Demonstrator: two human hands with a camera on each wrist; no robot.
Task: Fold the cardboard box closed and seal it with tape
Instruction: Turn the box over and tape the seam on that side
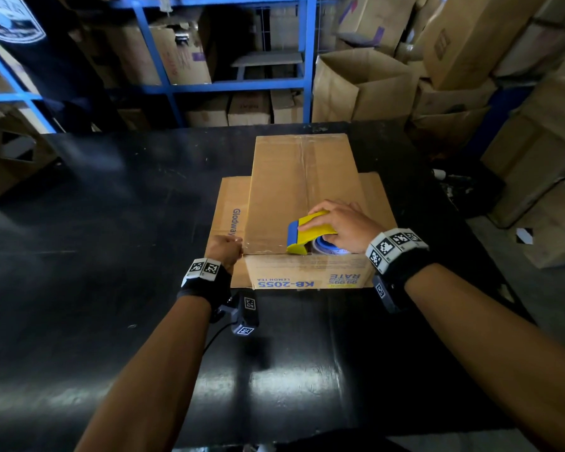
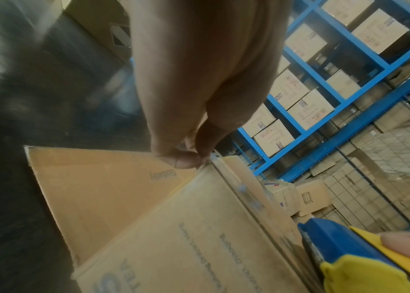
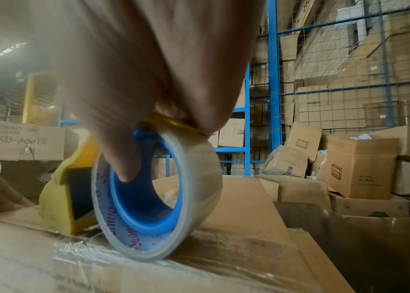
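A brown cardboard box [image 1: 304,177] lies on the black table [image 1: 111,223], its top flaps folded shut and clear tape along the centre seam. My right hand [image 1: 327,230] grips a yellow and blue tape dispenser [image 1: 307,233] pressed onto the box's near edge. In the right wrist view my right hand [image 3: 136,79] has a finger through the blue core of the tape roll [image 3: 158,198]. My left hand [image 1: 237,246] pinches the clear tape end at the box's near left corner. The left wrist view shows its fingertips [image 2: 186,158] pinched at that corner of the box [image 2: 173,228].
A loose flap [image 1: 232,216] sticks out flat to the box's left, another to its right. Blue shelving [image 1: 235,83] with cartons stands behind the table. Stacked cardboard boxes [image 1: 470,76] crowd the right side. The table's near part is bare.
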